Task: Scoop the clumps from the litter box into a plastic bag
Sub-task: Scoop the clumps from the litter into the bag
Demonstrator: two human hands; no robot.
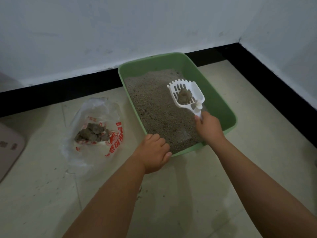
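Pale floor tiles (197,194) meet a white wall (120,31) along a black skirting strip, and everything is set on that floor. At centre right of the frame the green litter box (221,102) is seen, its long axis running from lower right to upper left, filled with grey litter. Its near corner is held by the left hand (155,156), thumb outside and fingers curled over the rim. At left centre the plastic bag (96,133) lies open and slack, well apart from the box, with clumps (91,133) already inside. The white scoop (186,96) is clamped at its handle by the right hand (209,127); its toothed edge points to the upper left, handle to the lower right, and a clump (184,97) is carried in it. A spill is judged likely if the scoop is tipped during the crossing to the bag, and the limp bag mouth could be missed.
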